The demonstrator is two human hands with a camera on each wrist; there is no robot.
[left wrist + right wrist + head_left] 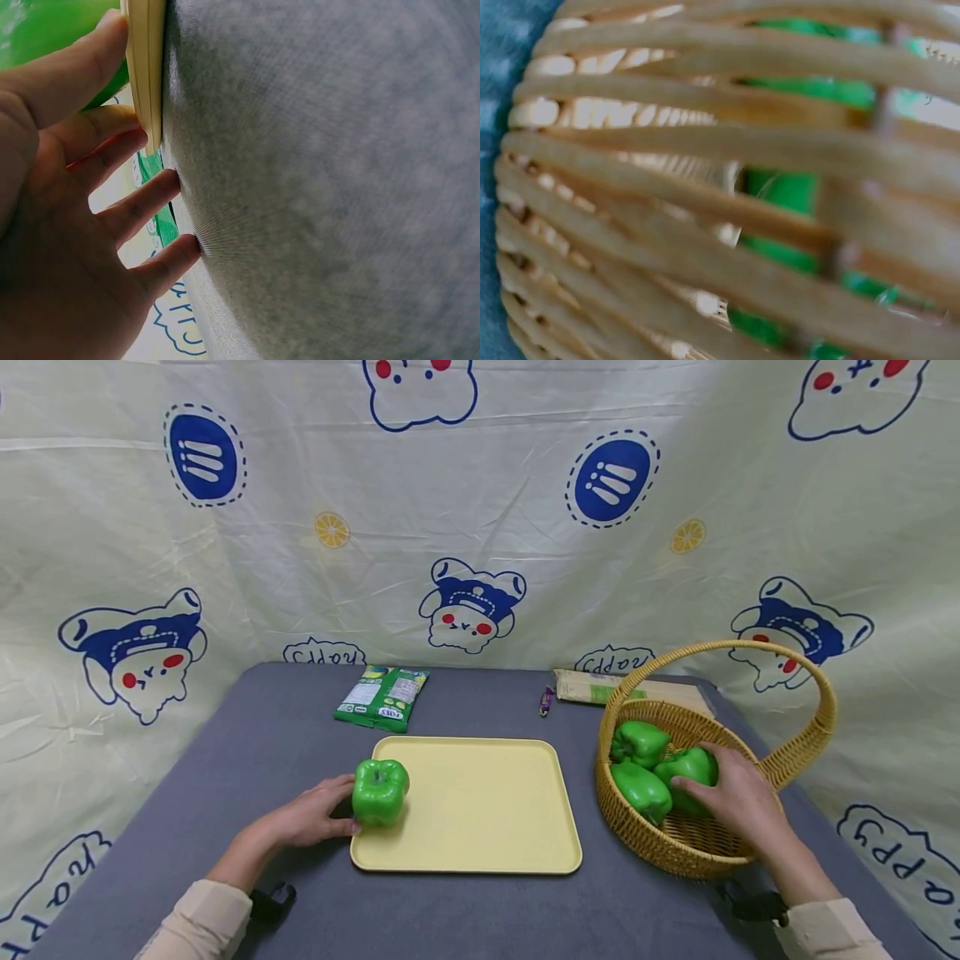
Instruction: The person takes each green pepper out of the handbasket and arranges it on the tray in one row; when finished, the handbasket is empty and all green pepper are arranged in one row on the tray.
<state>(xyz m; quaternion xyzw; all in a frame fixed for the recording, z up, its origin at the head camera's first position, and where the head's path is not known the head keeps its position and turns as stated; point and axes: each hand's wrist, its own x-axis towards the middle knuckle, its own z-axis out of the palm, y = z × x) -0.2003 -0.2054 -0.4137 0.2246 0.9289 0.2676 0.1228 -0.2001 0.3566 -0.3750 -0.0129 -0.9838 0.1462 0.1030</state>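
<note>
On the left end of a pale yellow tray (487, 806) stands a green bell pepper (381, 792). My left hand (318, 810) is at the tray's left edge beside it. In the left wrist view, the thumb of that hand (67, 187) touches the tray rim (146, 67), its other fingers spread and mostly straight. Inside a wicker basket (660, 856) on the right lie three more green bell peppers. My right hand (738, 793) reaches in and holds the rightmost bell pepper (688, 774) between thumb and fingers. The basket's weave (667, 172) hides this hand in the right wrist view.
Behind the tray lies a green snack packet (382, 697). A small purple wrapped item (545, 702) and a flat beige package (588, 687) lie near the back edge, the package partly behind the basket. The basket's tall handle (821, 710) arches above its right side.
</note>
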